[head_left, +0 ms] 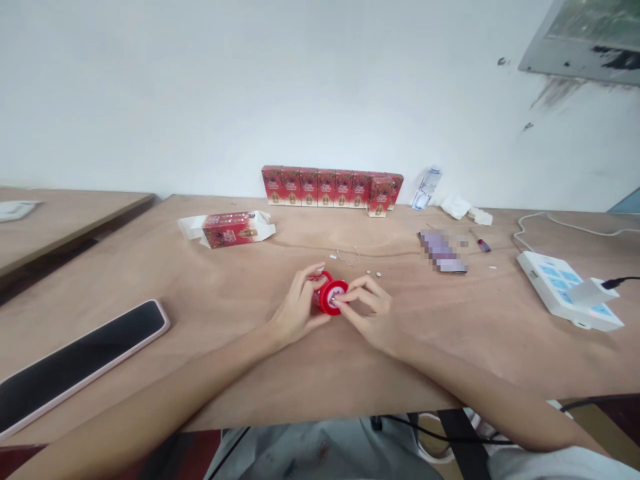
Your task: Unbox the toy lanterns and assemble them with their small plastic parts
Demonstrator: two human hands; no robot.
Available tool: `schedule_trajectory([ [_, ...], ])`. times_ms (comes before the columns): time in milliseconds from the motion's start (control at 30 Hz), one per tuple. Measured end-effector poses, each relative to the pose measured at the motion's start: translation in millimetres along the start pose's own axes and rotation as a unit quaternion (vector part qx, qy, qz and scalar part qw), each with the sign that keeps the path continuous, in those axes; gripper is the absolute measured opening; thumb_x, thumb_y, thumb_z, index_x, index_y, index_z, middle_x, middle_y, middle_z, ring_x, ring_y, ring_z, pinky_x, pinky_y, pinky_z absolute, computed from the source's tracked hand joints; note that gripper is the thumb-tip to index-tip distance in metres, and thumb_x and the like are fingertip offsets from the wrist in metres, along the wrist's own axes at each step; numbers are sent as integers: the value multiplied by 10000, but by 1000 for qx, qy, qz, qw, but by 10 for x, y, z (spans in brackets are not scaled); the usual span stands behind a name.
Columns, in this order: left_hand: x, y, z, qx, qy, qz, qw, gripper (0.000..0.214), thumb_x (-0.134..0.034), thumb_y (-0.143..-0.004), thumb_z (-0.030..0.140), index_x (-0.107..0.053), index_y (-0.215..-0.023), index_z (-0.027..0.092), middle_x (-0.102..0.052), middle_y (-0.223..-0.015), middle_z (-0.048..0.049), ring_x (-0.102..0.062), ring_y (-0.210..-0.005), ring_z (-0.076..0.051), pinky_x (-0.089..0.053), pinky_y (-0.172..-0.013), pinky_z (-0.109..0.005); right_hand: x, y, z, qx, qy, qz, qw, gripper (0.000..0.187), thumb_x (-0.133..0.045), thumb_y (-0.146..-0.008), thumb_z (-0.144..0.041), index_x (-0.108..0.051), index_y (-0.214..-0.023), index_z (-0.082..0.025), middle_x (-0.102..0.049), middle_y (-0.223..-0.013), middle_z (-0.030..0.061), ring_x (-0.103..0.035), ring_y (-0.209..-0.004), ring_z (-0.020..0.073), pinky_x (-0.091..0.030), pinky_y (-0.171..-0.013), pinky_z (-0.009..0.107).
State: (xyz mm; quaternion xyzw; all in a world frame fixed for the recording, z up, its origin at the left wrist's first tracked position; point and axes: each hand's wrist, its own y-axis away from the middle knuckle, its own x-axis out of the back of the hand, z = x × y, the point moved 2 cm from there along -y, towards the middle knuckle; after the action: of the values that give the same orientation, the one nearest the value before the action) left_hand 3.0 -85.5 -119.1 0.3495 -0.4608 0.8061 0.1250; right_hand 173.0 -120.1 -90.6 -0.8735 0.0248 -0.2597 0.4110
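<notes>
A small round red object [331, 294] with a pale disc on its face sits at the middle of the wooden table [240, 360]. My left hand [299, 308] is closed around its left side. My right hand [367, 307] pinches at the pale disc from the right with its fingertips. Just beyond the hands lie thin bent wires [349, 256] and two small silver button cells [373, 273].
A row of red cartons [330, 187] lines the wall, and one opened carton [229, 229] lies at the left. A phone [75, 363] rests near left. A power strip [567, 288], small screwdriver [480, 241], plastic bottle [426, 187] and crumpled tissue [463, 209] are at the right.
</notes>
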Motion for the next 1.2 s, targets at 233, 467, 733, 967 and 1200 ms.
schedule_trajectory([
  [233,25,-21,13,0,-31,40,999,397,-660,-765,306,-408,-1054,203,-517,-1199,-129,-510,-1072,-256,-483,-823,-439,9,11,-26,39,25,-38,998,120,-544,-828,-155,-653,-826,-207,-561,-838,42,-603,-764,128,-514,-691,264],
  [467,30,-11,11,28,-64,48,996,686,-690,-733,327,-305,-1288,209,-501,-1164,-125,-486,-1056,-270,-442,-866,-464,40,-10,125,38,6,3,999,104,-556,-838,-178,-649,-859,-219,-583,-851,39,-599,-800,138,-499,-735,286],
  [733,23,2,-15,62,-83,43,994,634,-695,-734,312,-403,-1294,258,-454,-1153,-105,-452,-1074,-263,-455,-882,-430,193,-88,422,27,62,30,997,110,-544,-851,-197,-644,-877,-236,-617,-824,36,-579,-811,165,-473,-741,333],
  [967,17,-23,14,4,-130,40,991,539,-633,-790,380,-436,-1265,217,-462,-1154,-128,-444,-1032,-257,-449,-864,-428,-14,26,54,139,76,-29,987,114,-583,-834,-193,-683,-856,-245,-636,-792,43,-543,-741,154,-474,-681,313],
  [1200,7,-30,21,-27,-153,44,987,505,-614,-801,385,-463,-1249,207,-473,-1152,-137,-449,-1007,-256,-435,-842,-401,-34,14,148,115,69,-66,989,140,-538,-870,-210,-676,-854,-211,-635,-802,53,-551,-766,156,-499,-705,316],
])
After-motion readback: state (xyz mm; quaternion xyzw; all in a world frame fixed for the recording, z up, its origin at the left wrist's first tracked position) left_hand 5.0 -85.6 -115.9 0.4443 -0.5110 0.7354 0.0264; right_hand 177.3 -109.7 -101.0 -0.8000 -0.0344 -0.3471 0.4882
